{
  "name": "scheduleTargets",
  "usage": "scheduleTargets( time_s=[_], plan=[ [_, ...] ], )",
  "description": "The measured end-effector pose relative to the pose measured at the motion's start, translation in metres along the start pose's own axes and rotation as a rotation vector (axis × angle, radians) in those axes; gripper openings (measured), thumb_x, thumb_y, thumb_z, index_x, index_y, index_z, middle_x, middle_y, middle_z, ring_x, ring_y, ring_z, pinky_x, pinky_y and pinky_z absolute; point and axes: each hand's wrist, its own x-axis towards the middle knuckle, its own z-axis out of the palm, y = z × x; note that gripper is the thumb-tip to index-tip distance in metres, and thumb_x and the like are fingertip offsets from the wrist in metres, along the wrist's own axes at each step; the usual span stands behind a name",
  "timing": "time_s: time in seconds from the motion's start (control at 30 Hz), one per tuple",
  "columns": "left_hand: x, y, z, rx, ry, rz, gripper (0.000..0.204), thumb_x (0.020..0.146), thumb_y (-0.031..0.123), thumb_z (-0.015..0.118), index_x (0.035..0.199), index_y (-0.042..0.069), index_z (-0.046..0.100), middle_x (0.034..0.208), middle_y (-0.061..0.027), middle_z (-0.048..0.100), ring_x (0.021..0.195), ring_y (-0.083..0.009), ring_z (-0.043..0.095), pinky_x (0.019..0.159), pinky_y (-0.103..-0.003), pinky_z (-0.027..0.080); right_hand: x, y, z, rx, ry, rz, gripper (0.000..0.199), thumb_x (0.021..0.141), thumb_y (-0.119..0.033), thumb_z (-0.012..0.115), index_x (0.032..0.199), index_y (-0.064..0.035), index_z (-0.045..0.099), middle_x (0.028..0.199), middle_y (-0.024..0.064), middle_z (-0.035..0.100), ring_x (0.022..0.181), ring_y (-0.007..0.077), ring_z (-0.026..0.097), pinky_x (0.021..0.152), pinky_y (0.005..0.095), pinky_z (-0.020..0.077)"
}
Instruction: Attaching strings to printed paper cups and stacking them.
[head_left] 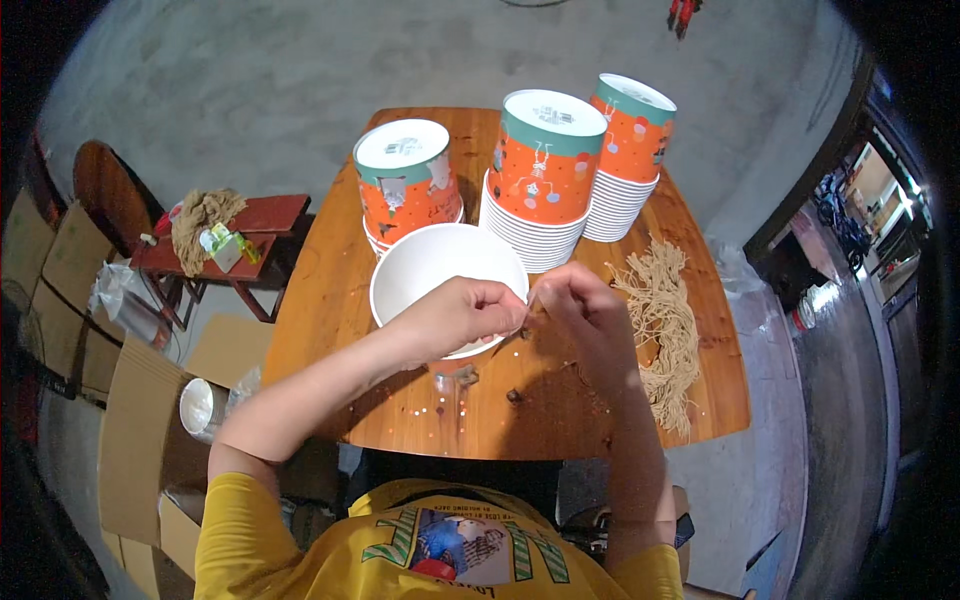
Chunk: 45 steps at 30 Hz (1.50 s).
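On the far left, a small red bench (268, 214) carried a bundle of twine (202, 215). The left hand (452, 312) held a white paper bowl (430, 265) at its near rim, fingers pinched together on the edge. Just right, the right hand (580, 305) pinched something too small to tell. Three stacks of orange paper cups (540, 180) stood beyond. Tan strings (662, 325) lay on the wooden table (330, 300) at right.
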Motion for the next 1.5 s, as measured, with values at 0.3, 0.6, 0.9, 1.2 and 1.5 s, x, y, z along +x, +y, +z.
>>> scheduleTargets(
  time_s=[0.3,0.6,0.9,1.2,1.5],
  plan=[
    [0.002,-0.004,0.004,0.054,-0.08,-0.015,0.02,0.093,0.02,0.059,0.097,0.003,0.067,0.079,0.0032,0.061,0.072,-0.003,0.05,0.066,-0.02,0.042,0.016,0.044,-0.001,-0.171,0.092,0.061,0.015,0.092,-0.014,0.054,0.094,-0.0001,0.058,0.072,0.0016,0.06,0.062,0.0059,0.052,0.057,0.0226,0.0434],
    [0.004,0.004,0.007,-0.01,-0.067,-0.063,0.022,0.092,0.02,0.056,0.089,0.003,0.069,0.068,0.0043,0.056,0.062,-0.0028,0.045,0.058,-0.019,0.038,-0.017,0.041,-0.012,-0.012,0.126,-0.16,0.012,0.087,-0.004,0.061,0.099,-0.0046,0.059,0.083,-0.0007,0.056,0.06,0.0049,0.046,0.054,0.0191,0.0365],
    [0.005,0.002,0.009,-0.005,-0.041,-0.043,0.021,0.092,0.018,0.055,0.088,0.003,0.068,0.068,0.004,0.055,0.061,-0.0022,0.044,0.058,-0.017,0.036,-0.025,0.028,0.001,-0.467,0.169,-0.192,0.012,0.077,-0.007,0.072,0.082,-0.0058,0.061,0.075,0.0093,0.059,0.059,0.0202,0.058,0.051,0.0323,0.0453],
    [0.008,0.002,-0.001,-0.219,-0.054,-0.193,0.011,0.09,0.013,0.058,0.092,0.003,0.064,0.075,0.0011,0.06,0.061,-0.0044,0.051,0.055,-0.018,0.042,-0.039,0.021,0.037,-0.529,0.225,-0.187,0.012,0.076,-0.006,0.071,0.078,-0.0059,0.059,0.073,0.0072,0.055,0.061,0.0244,0.057,0.053,0.0336,0.0461],
    [0.004,0.002,-0.004,-0.356,-0.105,-0.232,0.017,0.086,0.003,0.062,0.102,0.004,0.058,0.09,-0.0001,0.061,0.075,-0.0046,0.057,0.064,-0.017,0.048,-0.047,0.03,0.032,-0.072,0.239,0.093,0.016,0.083,-0.01,0.065,0.097,-0.006,0.06,0.081,0.0059,0.061,0.066,0.0167,0.06,0.057,0.0304,0.0474]
  ],
)
